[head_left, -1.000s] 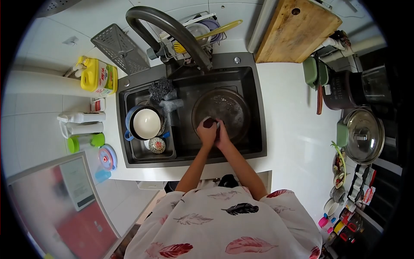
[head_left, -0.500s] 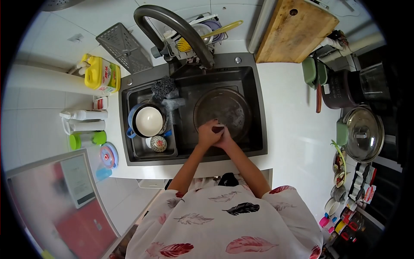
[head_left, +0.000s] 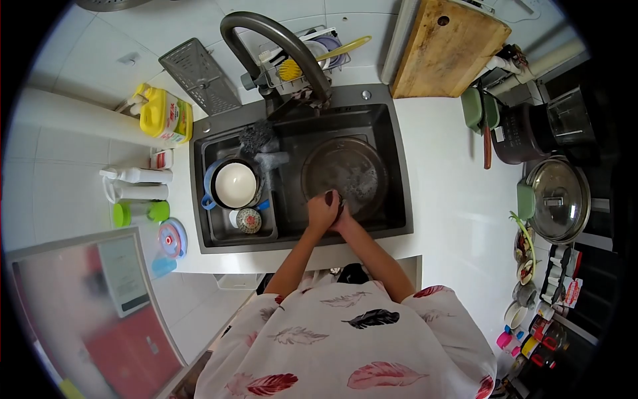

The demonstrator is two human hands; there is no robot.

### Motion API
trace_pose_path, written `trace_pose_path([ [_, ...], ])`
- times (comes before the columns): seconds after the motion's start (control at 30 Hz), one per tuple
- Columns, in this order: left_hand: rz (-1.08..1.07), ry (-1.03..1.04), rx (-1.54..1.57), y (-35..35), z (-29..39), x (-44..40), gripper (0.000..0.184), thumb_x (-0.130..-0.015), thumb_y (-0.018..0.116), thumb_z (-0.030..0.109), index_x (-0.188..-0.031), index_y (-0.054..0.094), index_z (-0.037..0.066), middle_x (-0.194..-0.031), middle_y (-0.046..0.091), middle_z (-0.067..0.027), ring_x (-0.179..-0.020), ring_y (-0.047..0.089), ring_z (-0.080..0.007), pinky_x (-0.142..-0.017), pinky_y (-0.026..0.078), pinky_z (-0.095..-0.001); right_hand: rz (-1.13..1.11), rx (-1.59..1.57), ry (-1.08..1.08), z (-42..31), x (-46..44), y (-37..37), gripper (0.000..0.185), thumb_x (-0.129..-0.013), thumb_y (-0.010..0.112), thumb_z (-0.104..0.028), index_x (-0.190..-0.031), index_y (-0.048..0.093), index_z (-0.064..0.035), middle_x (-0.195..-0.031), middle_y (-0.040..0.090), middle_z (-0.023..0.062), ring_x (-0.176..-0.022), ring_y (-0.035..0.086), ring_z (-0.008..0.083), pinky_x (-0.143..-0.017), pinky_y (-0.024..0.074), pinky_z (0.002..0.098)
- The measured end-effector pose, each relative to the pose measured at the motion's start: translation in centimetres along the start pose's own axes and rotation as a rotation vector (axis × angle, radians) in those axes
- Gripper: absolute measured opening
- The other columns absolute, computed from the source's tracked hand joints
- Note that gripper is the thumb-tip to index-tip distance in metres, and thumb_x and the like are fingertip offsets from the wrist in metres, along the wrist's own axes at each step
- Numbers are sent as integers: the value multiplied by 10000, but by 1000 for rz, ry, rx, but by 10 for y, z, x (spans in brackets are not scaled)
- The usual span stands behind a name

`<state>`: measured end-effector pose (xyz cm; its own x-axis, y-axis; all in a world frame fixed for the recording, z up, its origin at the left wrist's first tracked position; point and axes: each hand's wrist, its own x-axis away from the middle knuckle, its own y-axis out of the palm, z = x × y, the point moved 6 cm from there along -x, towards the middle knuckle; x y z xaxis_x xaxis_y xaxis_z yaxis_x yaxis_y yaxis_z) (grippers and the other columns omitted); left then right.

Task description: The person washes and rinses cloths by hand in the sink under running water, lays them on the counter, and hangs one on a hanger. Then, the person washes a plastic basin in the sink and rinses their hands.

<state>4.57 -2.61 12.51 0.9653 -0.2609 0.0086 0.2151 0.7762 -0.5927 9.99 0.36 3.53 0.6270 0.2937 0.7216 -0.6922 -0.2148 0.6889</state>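
Note:
Over the near edge of a round dark pan (head_left: 323, 147) in the sink (head_left: 399, 166), my left hand (head_left: 321, 211) and my right hand (head_left: 341, 218) are pressed together with fingers curled. A small dark patch shows between them, too little to name. The pan lies in the large right basin, with whitish foam or water on its bottom. In the smaller left basin, a white bowl (head_left: 235, 185) sits inside a dark, blue-handled pot (head_left: 207, 186). Near the pot is a patterned round piece (head_left: 248, 221). A dark scrubber (head_left: 256, 137) rests on the divider.
A curved faucet (head_left: 266, 23) arches over the sink's back. Left of it stand a yellow jug (head_left: 154, 114) and white bottles (head_left: 138, 175). At right are a wooden cutting board (head_left: 448, 50), a glass lid (head_left: 557, 201) and a green-lidded container (head_left: 480, 110). A yellow brush (head_left: 345, 48) lies in a rack.
My hands, still clasped, have turned slightly against each other and sit a little lower over the pan. The whole view has shifted slightly; the dishes stay put.

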Motion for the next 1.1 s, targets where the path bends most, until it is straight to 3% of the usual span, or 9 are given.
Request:
trace_pose_path([
  [0.1,-22,51,1,7,-14,0,294,-785,471,244,-711,600,-10,-673,575,-190,-660,560,-352,-593,431,-379,51,199,11,-4,-3,-6,471,-822,313,-423,-1155,424,-109,-1165,453,107,-1066,432,260,-893,329,414],
  [0.23,95,-344,287,-5,-53,8,339,-786,478,280,-714,581,-35,-652,573,-154,-639,547,-266,-622,408,-323,136,663,61,-24,15,-11,451,-806,392,-400,-1121,442,-81,-1118,488,122,-965,502,266,-810,402,401],
  [0.37,295,-652,611,-37,-69,20,374,-787,481,332,-751,563,-31,-705,533,-95,-691,489,-176,-646,380,-283,842,1691,-595,-117,42,-49,498,-684,613,-276,-1038,394,-3,-1033,453,232,-922,503,299,-732,430,474],
  [0.4,413,-743,761,-43,-77,26,369,-793,479,327,-732,565,-26,-662,516,-74,-669,485,-174,-616,383,-289,1106,1686,-608,-122,61,-48,631,-648,648,-247,-1095,299,30,-1102,397,266,-994,448,349,-780,414,458],
  [0.6,416,-808,1029,-60,-108,37,358,-776,493,378,-895,536,44,-860,518,-66,-764,504,-179,-703,409,-267,941,1282,-425,-153,9,-121,843,-665,664,-271,-1252,142,36,-1212,344,209,-1111,365,309,-802,411,446],
  [0.77,389,-794,1183,-64,-117,45,296,-774,502,365,-882,497,90,-794,512,-42,-729,540,-178,-661,454,-289,565,994,-453,-148,31,-89,321,-702,602,-185,-927,481,8,-761,537,109,-606,544,187,-495,478,318],
  [0.87,365,-816,1183,-66,-121,48,282,-763,510,360,-858,498,95,-772,508,-43,-713,540,-178,-649,455,-284,437,872,-652,-145,43,-58,151,-707,563,-135,-775,485,-25,-549,470,29,-390,449,129,-369,409,252],
  [1.0,359,-795,1147,-69,-119,49,268,-751,519,353,-834,503,98,-750,500,-41,-679,536,-175,-626,456,-279,376,925,-927,-138,47,-5,127,-680,572,-128,-658,488,-36,-506,467,32,-388,464,139,-369,392,237],
  [1.1,339,-791,1174,-68,-117,47,313,-762,502,361,-866,518,66,-797,499,-37,-727,510,-152,-645,426,-263,700,1279,-1028,-126,70,43,182,-605,603,-149,-563,487,-14,-479,503,112,-436,520,207,-432,414,310],
])
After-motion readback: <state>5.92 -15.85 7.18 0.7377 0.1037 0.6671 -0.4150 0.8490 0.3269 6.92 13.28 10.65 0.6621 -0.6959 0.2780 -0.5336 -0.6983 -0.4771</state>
